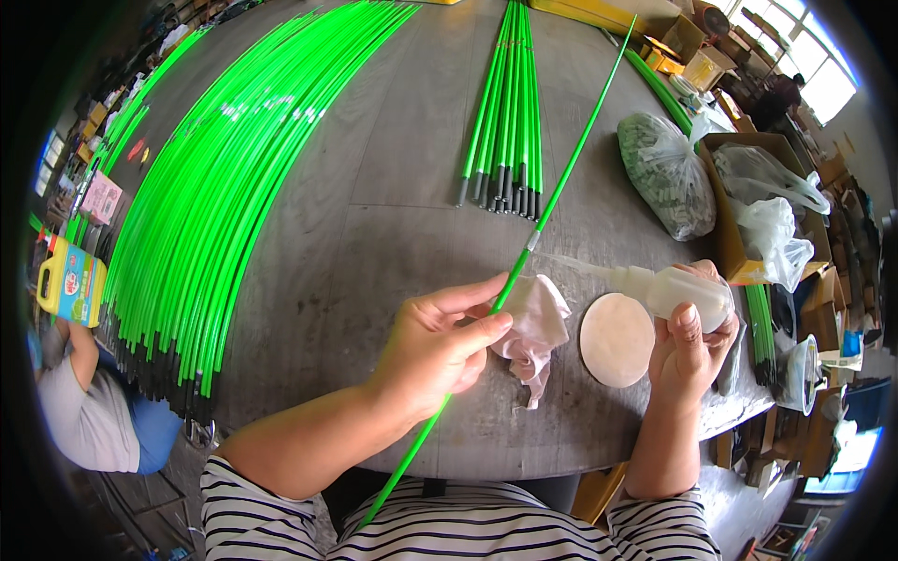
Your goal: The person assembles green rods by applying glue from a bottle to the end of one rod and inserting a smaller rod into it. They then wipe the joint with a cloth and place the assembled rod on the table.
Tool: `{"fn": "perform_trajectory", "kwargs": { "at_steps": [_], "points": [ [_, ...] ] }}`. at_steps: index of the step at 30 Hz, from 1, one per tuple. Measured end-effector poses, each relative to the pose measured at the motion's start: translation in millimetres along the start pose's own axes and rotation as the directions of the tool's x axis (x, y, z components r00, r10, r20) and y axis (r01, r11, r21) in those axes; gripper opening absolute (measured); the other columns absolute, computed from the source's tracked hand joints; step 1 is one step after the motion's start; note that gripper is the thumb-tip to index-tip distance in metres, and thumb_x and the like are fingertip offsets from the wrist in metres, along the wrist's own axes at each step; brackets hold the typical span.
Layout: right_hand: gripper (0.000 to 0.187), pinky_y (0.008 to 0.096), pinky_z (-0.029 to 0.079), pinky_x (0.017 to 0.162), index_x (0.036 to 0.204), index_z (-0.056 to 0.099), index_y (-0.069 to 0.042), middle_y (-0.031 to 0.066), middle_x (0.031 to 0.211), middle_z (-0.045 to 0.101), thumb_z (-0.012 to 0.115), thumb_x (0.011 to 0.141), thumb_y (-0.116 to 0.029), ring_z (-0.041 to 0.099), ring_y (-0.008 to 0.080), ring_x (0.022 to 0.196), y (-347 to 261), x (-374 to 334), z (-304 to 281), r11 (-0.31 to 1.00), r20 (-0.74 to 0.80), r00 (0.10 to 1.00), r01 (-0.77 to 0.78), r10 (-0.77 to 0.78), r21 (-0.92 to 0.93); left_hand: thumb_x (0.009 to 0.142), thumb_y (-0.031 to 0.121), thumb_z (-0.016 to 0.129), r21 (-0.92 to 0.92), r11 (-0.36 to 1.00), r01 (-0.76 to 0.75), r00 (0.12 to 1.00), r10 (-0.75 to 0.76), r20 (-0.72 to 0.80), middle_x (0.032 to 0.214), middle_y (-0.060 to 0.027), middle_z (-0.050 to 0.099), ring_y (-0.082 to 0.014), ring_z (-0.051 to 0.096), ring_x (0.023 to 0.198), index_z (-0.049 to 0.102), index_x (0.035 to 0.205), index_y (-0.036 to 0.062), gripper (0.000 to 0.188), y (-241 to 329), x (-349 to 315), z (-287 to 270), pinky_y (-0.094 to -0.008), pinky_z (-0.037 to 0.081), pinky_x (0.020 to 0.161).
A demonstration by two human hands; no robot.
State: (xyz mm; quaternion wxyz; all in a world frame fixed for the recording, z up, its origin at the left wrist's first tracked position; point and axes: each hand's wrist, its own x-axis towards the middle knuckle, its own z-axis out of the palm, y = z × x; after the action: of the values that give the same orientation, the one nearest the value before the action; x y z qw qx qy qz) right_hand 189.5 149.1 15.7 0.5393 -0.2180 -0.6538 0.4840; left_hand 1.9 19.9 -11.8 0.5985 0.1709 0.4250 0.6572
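My left hand (449, 341) pinches a long thin green rod (572, 168) between thumb and fingers. The rod runs slantwise from near my lap up to the far right, with a pale band just above the hand. My right hand (694, 341) is wrapped round a translucent squeeze bottle (687, 295). The bottle lies tilted sideways, its narrow nozzle (571, 263) pointing left close to the rod's pale band. Under the rod, beside my left hand, a crumpled pinkish cloth (537, 323) rests on the table. A round beige disc (617, 340) lies below the bottle.
A wide heap of green rods (234, 178) with black ends covers the table's left. A smaller bundle (510, 112) lies at far centre. On the right stand a clear bag of small pale pieces (666, 178) and a cardboard box (781, 154). Another person (89, 411) is at left, near a yellow jug (73, 280).
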Motion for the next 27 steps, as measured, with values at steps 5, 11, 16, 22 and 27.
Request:
{"fn": "perform_trajectory", "kwargs": {
  "at_steps": [5, 11, 16, 22, 27],
  "points": [
    [0.035, 0.0157, 0.034, 0.05, 0.091, 0.054, 0.005, 0.0066, 0.091, 0.047, 0.069, 0.071, -0.018, 0.048, 0.0085, 0.068, -1.3, 0.6, -1.3, 0.997, 0.009, 0.999, -0.037, 0.036, 0.073, 0.081, 0.001, 0.056, -0.051, 0.999, -0.006, 0.999, 0.008, 0.035, 0.08, -0.0005, 0.054, -0.0012, 0.034, 0.041, 0.052, 0.115, 0.0068, 0.035, 1.5, -0.3, 2.4, -0.0185, 0.023, 0.033],
    [0.04, 0.0194, 0.031, 0.045, 0.086, 0.058, 0.007, 0.0071, 0.074, 0.051, 0.069, 0.071, -0.029, 0.042, 0.0084, 0.052, -6.7, 1.8, 10.6, 1.0, -0.044, 0.999, -0.025, 0.025, -0.001, 0.081, 0.0, 0.055, -0.013, 1.0, 0.004, 0.999, -0.005, -0.036, 0.075, 0.0006, 0.055, -0.0005, 0.033, 0.04, 0.054, 0.113, 0.0077, 0.034, 1.4, 0.8, 1.1, -0.0184, 0.021, 0.032],
    [0.039, 0.0217, 0.034, 0.051, 0.084, 0.06, 0.005, 0.0079, 0.072, 0.054, 0.07, 0.069, -0.029, 0.045, 0.0098, 0.059, -5.3, 0.1, 8.6, 0.99, -0.026, 0.997, 0.065, -0.069, -0.127, 0.081, 0.0, 0.054, 0.004, 1.0, 0.003, 1.0, -0.003, 0.006, 0.074, -0.0006, 0.058, 0.0004, 0.032, 0.039, 0.055, 0.113, 0.0077, 0.032, 0.8, 0.1, 2.7, -0.0176, 0.02, 0.033],
    [0.038, 0.021, 0.034, 0.052, 0.082, 0.061, 0.004, 0.0065, 0.073, 0.053, 0.071, 0.068, -0.03, 0.045, 0.0097, 0.06, -9.2, -3.2, 9.7, 0.983, -0.012, 0.999, 0.037, -0.04, -0.181, 0.081, 0.0, 0.054, 0.018, 0.999, 0.051, 0.999, -0.051, -0.009, 0.075, -0.0009, 0.059, 0.0005, 0.032, 0.039, 0.055, 0.111, 0.0068, 0.031, 7.9, -3.0, 6.6, -0.0174, 0.02, 0.032],
    [0.037, 0.0213, 0.035, 0.054, 0.082, 0.061, 0.004, 0.0062, 0.073, 0.054, 0.071, 0.068, -0.028, 0.046, 0.0103, 0.061, -9.4, -3.2, 13.2, 0.982, -0.02, 0.998, 0.048, -0.053, -0.185, 0.082, 0.0, 0.053, 0.016, 0.999, 0.029, 1.0, -0.029, -0.002, 0.072, 0.0003, 0.058, 0.0007, 0.03, 0.039, 0.056, 0.111, 0.0068, 0.03, 5.5, -1.5, 4.3, -0.0174, 0.019, 0.032]
  ]
}}
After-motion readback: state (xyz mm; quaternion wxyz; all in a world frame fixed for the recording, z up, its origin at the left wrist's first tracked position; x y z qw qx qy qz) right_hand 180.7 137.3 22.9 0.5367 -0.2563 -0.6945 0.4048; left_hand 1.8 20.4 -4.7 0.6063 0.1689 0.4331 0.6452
